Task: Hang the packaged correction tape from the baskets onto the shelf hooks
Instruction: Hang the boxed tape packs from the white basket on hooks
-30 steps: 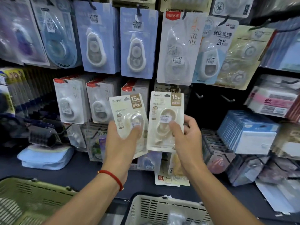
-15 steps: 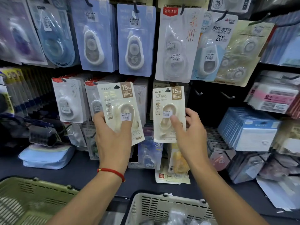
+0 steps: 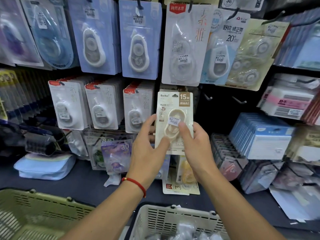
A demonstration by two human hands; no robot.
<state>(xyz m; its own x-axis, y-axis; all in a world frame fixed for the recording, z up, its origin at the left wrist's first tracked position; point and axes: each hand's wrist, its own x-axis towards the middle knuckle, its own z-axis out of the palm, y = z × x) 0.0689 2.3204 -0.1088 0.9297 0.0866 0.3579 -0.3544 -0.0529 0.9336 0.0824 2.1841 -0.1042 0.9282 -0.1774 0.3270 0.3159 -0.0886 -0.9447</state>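
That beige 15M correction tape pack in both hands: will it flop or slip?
The beige pack looks like flat card that stays straight, so probably stiff. Its clear blister seems glossy, perhaps slippery. The left hand and right hand pinch it easily, so likely light.

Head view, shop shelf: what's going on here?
A person is stocking a rack of hanging stationery. Both hands hold a cream correction tape pack marked 15M up against the display: the left hand at its left edge and lower front, the right hand with its thumb on the blister. The pack's hang hole sits near a hook, but whether it is on cannot be told. Two bare hooks stand just right. A white basket below holds more packs, beside a green basket.
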